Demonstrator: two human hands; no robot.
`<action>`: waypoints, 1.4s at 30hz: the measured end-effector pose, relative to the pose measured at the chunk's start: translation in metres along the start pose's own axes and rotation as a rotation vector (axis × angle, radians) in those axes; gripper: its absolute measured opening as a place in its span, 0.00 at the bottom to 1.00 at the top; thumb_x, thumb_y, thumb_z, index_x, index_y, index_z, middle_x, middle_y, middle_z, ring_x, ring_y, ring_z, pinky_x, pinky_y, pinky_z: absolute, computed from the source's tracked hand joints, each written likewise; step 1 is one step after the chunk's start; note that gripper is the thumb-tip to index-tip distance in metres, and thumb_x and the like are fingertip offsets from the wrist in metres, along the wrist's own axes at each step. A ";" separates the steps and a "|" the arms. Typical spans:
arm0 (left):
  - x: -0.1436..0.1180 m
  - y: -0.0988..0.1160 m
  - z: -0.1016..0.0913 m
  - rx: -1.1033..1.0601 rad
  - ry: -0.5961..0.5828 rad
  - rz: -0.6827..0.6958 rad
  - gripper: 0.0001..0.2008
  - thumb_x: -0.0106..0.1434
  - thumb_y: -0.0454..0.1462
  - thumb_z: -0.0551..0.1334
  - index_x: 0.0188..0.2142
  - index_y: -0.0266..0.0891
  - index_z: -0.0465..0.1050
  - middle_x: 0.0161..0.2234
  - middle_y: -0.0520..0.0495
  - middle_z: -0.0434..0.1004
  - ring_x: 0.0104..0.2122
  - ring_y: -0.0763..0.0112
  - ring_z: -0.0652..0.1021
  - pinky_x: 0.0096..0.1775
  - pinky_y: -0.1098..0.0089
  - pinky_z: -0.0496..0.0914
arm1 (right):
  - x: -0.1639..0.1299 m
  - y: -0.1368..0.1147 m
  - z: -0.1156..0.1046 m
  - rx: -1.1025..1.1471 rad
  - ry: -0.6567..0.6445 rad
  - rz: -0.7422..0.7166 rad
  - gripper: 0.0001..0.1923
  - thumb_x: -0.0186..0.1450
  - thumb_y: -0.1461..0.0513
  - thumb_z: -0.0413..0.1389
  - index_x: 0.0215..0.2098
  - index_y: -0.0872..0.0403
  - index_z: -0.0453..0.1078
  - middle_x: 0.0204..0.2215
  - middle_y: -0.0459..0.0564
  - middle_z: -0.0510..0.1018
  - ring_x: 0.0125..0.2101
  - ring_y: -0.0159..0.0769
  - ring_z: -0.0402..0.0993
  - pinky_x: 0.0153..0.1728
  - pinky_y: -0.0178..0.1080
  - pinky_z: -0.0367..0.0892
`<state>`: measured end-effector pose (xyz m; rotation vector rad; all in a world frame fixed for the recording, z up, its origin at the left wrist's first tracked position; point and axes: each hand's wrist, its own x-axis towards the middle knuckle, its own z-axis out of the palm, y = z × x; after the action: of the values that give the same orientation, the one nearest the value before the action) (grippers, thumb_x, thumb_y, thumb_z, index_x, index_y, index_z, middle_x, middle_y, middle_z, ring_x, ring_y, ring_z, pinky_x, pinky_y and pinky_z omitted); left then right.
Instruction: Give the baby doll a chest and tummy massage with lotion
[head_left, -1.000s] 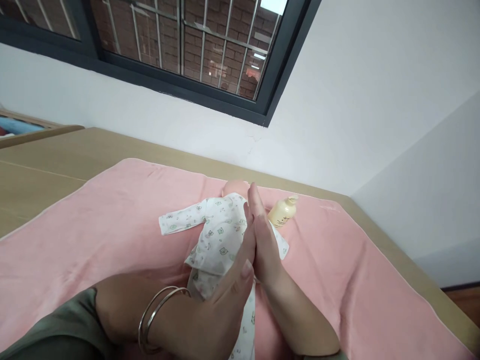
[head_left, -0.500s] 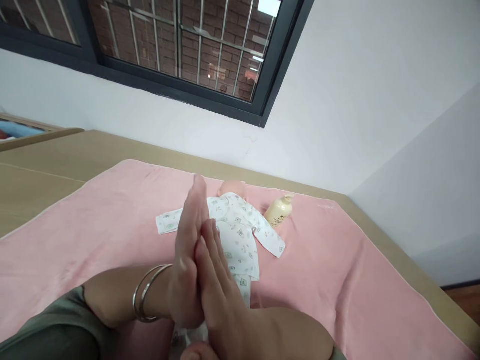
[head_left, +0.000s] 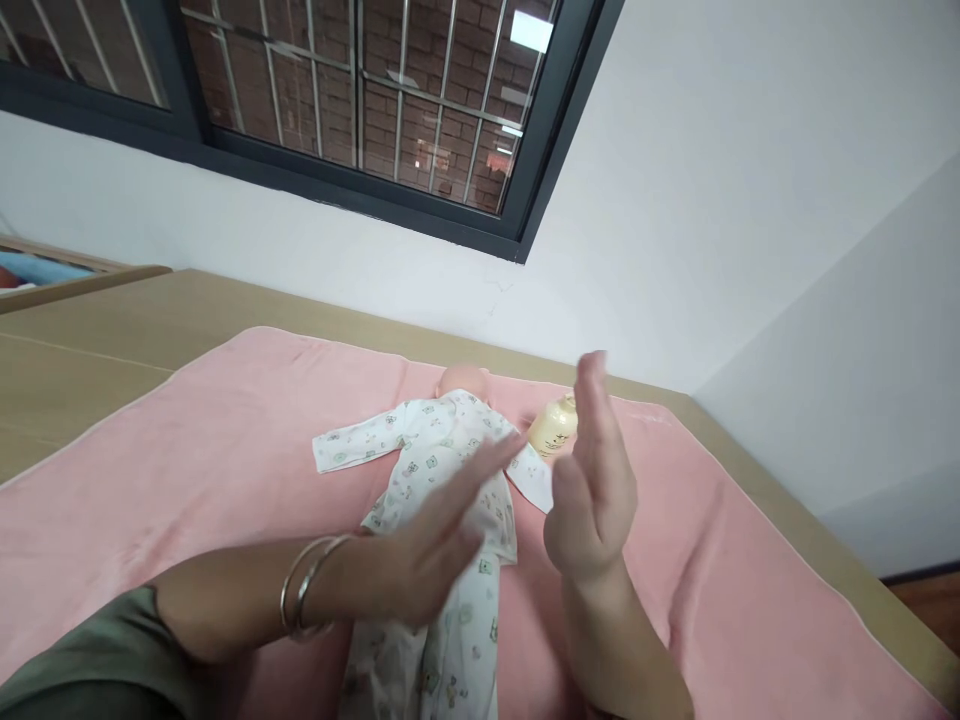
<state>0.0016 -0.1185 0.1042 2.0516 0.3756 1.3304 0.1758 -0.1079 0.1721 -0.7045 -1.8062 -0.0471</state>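
The left hand (head_left: 431, 545) and the right hand (head_left: 592, 480) hover apart above a baby doll (head_left: 442, 520), both flat with fingers stretched out, each grip released and holding nothing. Two thin bangles (head_left: 304, 600) ring the left wrist. The doll lies on its back on a pink towel (head_left: 187, 470) spread over the wooden counter (head_left: 97, 330), dressed in a white printed suit with one sleeve stretched sideways. A pale yellow bottle (head_left: 553, 430), seemingly lying on its side, sits just beside the doll's shoulder, partly hidden behind the right hand.
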 end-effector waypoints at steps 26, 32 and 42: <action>0.015 -0.171 -0.028 0.646 0.377 -0.491 0.19 0.69 0.37 0.50 0.52 0.36 0.75 0.55 0.36 0.79 0.60 0.54 0.73 0.67 0.48 0.59 | -0.039 0.119 0.102 -0.416 -0.735 0.599 0.34 0.77 0.53 0.41 0.72 0.70 0.52 0.71 0.70 0.56 0.72 0.53 0.47 0.70 0.54 0.47; 0.012 -0.166 -0.028 0.505 0.486 -0.452 0.20 0.73 0.42 0.46 0.49 0.39 0.75 0.52 0.39 0.80 0.55 0.57 0.76 0.63 0.53 0.65 | -0.051 0.085 0.114 -0.399 -0.797 0.312 0.29 0.73 0.65 0.43 0.70 0.67 0.58 0.69 0.67 0.61 0.72 0.50 0.51 0.71 0.53 0.47; 0.011 -0.159 -0.025 0.458 0.558 -0.492 0.22 0.73 0.44 0.46 0.51 0.36 0.74 0.52 0.37 0.79 0.54 0.56 0.77 0.60 0.53 0.68 | -0.039 0.113 0.102 -0.523 -0.683 0.643 0.33 0.77 0.53 0.43 0.69 0.71 0.58 0.68 0.72 0.61 0.69 0.60 0.55 0.68 0.59 0.50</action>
<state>0.0016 0.0152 0.0144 1.7033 1.4429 1.5675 0.1503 0.0056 0.0666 -1.8214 -2.1255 0.1764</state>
